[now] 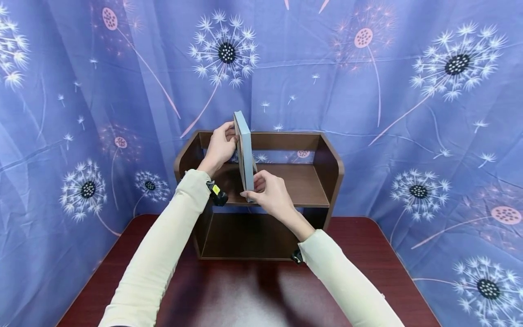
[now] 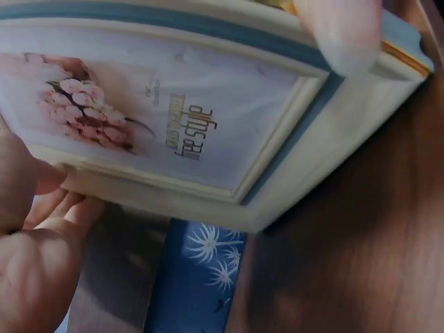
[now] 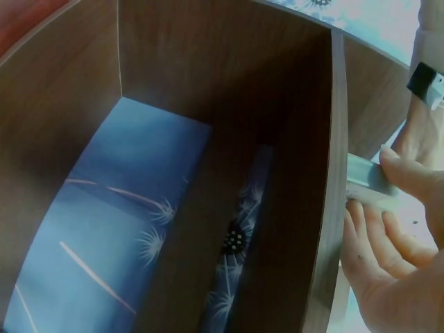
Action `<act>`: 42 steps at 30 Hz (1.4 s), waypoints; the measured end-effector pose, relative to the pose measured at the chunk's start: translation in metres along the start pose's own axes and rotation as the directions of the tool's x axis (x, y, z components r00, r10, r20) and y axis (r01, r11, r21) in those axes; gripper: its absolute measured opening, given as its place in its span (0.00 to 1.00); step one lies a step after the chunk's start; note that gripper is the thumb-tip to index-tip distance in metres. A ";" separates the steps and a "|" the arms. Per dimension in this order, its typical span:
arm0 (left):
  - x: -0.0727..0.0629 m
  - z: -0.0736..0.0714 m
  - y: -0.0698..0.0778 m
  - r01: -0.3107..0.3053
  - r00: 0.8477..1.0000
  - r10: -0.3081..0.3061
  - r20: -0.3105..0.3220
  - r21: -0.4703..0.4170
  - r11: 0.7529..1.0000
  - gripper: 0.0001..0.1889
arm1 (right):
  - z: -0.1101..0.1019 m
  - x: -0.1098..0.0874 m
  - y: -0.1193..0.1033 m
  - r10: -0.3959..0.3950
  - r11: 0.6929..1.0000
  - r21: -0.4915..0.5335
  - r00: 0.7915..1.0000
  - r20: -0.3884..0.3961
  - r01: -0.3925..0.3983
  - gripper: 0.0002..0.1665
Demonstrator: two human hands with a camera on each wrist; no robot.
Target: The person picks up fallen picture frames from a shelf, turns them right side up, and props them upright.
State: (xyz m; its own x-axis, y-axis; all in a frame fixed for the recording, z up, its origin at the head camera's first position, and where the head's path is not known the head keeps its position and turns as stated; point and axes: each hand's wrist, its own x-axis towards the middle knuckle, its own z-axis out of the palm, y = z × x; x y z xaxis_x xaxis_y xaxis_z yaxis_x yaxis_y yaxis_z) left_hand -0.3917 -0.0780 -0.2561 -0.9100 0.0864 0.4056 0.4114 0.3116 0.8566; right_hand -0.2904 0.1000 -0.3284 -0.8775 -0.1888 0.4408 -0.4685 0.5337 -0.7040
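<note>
A picture frame (image 1: pixel 246 150) stands upright and edge-on over the upper board of a brown shelf (image 1: pixel 292 179), its pale blue side facing me. My left hand (image 1: pixel 222 143) holds its far upper edge. Lower down, the thumb and fingers of my right hand (image 1: pixel 271 190) pinch the near bottom corner, close to the board's front edge. In the left wrist view, the white border and blue inner band surround a print of pink flowers with lettering. The right wrist view catches only a short pale strip of the frame (image 3: pixel 368 175) between the thumb and fingers.
The two-tier shelf has raised side panels (image 1: pixel 333 168) and a back rail (image 1: pixel 286 141). Beneath the upper board is a lower compartment (image 1: pixel 245 234). It stands on a dark red table (image 1: pixel 367 259), with a blue dandelion-print curtain (image 1: pixel 286 91) behind and at both sides.
</note>
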 end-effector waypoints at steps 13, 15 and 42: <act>0.005 -0.003 -0.009 -0.106 0.991 0.102 0.086 0.039 0.994 0.25 | 0.015 -0.002 -0.014 0.044 0.997 -0.062 0.997 -0.069 -0.048 0.20; 0.003 -0.010 -0.004 -0.109 0.993 0.100 0.059 0.174 0.979 0.25 | 0.016 -0.002 -0.016 0.049 0.996 -0.065 0.996 -0.068 -0.053 0.20; -0.044 -0.055 0.051 -0.674 0.739 0.532 0.414 0.428 0.602 0.35 | -0.006 0.006 -0.008 -0.063 0.998 -0.017 0.986 -0.154 0.061 0.24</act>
State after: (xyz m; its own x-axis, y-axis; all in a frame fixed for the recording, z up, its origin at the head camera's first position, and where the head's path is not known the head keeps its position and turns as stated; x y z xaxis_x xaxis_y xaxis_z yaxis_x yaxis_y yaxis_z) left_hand -0.3274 -0.1182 -0.2126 -0.4747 0.6211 0.6236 0.8385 0.5344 0.1060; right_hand -0.2909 0.0996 -0.3164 -0.8200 -0.0934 0.5648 -0.5196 0.5354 -0.6659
